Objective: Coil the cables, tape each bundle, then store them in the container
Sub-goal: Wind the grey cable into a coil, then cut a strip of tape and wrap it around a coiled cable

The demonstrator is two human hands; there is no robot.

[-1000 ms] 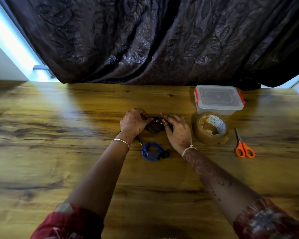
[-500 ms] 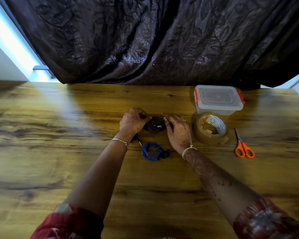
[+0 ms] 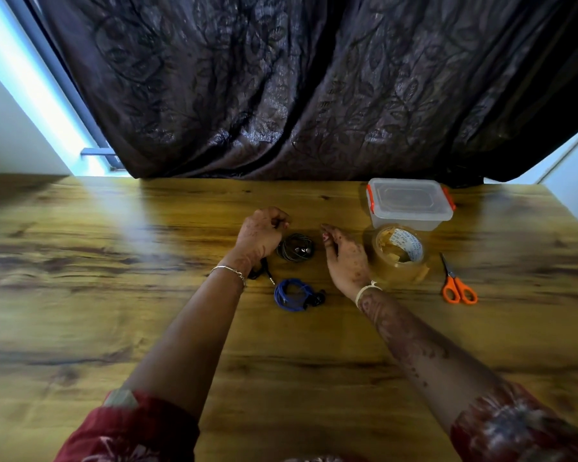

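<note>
A dark coiled cable (image 3: 296, 250) lies on the wooden table (image 3: 114, 295) between my hands, and neither hand touches it. My left hand (image 3: 261, 235) hovers just left of the coil with its fingers curled closed. My right hand (image 3: 344, 258) is just right of the coil, fingers loosely apart and holding nothing. A blue coiled cable (image 3: 292, 295) with a black plug lies nearer to me. The jack end of a black cable (image 3: 266, 271) pokes out from under my left wrist. The clear lidded container (image 3: 409, 203) with orange clips stands at the back right, lid on.
A roll of brown packing tape (image 3: 399, 253) stands right beside my right hand. Orange-handled scissors (image 3: 457, 285) lie further right. A dark curtain (image 3: 297, 95) hangs along the table's far edge.
Both hands have let go of the dark coil and drawn apart, the left to the left and the right to the right. The coil now lies free on the table.
</note>
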